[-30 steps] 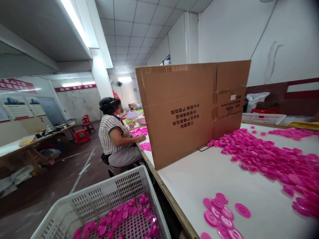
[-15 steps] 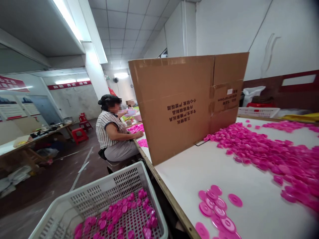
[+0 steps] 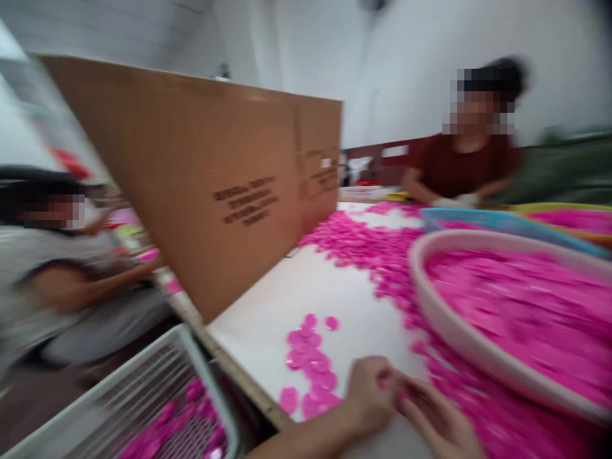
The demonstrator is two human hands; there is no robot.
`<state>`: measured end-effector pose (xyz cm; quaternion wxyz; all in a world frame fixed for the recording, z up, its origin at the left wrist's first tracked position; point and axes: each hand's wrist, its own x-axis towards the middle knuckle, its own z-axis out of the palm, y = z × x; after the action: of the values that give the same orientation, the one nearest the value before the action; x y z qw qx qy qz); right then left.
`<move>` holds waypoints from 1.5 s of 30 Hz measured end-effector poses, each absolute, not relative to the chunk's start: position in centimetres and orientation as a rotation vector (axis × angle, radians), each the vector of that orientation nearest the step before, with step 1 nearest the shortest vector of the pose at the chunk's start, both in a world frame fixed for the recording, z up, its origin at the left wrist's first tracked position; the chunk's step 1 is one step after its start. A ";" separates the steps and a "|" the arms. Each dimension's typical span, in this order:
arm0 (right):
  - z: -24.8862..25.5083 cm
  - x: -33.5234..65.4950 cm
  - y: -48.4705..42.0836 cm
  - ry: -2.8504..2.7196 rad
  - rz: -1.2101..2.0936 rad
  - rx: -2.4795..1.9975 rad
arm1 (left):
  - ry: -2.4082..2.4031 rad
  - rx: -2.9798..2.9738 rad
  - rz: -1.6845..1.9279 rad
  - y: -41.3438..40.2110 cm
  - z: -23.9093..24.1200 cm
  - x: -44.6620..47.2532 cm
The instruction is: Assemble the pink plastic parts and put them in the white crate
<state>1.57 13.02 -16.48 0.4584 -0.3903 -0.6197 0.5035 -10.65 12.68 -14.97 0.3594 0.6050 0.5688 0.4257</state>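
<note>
Both hands meet over the near part of the white worktop (image 3: 335,287), low in the view. The left hand (image 3: 370,390) is curled in, the right hand (image 3: 442,417) reaches across to it with thumb and fingers bent together, and the fingertips of both grasp a small pink piece (image 3: 400,401) between them – motion blur hides its shape, and I cannot tell whether it is one piece or two.

Just left of the hands, a cluster of flat pink discs (image 3: 315,363) lies on the worktop, some overlapping, with one apart at the far end. To the right sits a large pale tub (image 3: 418,258) heaped with pink pieces. A loose pile of pink pieces (image 3: 354,245) spreads along the tub's left side and runs back to a big cardboard box (image 3: 191,159), which stands on the worktop with blurred dark print on its side. Behind the pale tub are a blue tub (image 3: 478,218) and a yellow-rimmed tub (image 3: 564,208), both with pink pieces inside.

Below the worktop's left edge is a white slatted basket (image 3: 119,389) – more pink pieces lie in it. One person (image 3: 461,167) in a dark red top is across the worktop; another person (image 3: 52,255) sits beyond the cardboard, at the left.
</note>
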 end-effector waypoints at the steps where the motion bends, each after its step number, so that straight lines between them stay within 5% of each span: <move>1: -15.8 2.2 12.7 -1.513 1.323 -0.947 | 1.476 1.525 1.139 12.9 -15.0 -10.6; 15: -15.1 2.1 12.6 -1.307 1.456 -0.928 | 1.445 1.724 1.155 14.4 -17.7 -10.4; 25: -14.2 2.5 12.0 -1.607 1.531 -0.870 | 1.764 2.067 0.843 10.0 -12.8 -14.7; 32: -15.0 5.1 14.3 -1.834 0.505 -1.322 | 2.750 1.804 0.332 1.0 -11.0 -30.5; 36: -16.4 4.6 15.9 -1.966 0.075 -1.674 | 2.756 2.012 0.497 1.5 -11.4 -28.7; 45: -15.8 2.5 14.6 -2.219 -0.004 -1.658 | 2.320 1.975 0.572 15.9 -13.9 -17.4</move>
<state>2.54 14.59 -15.77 0.1847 -0.5882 -0.7874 -0.0014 -17.40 15.86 -13.90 0.0207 0.6370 0.7482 0.1843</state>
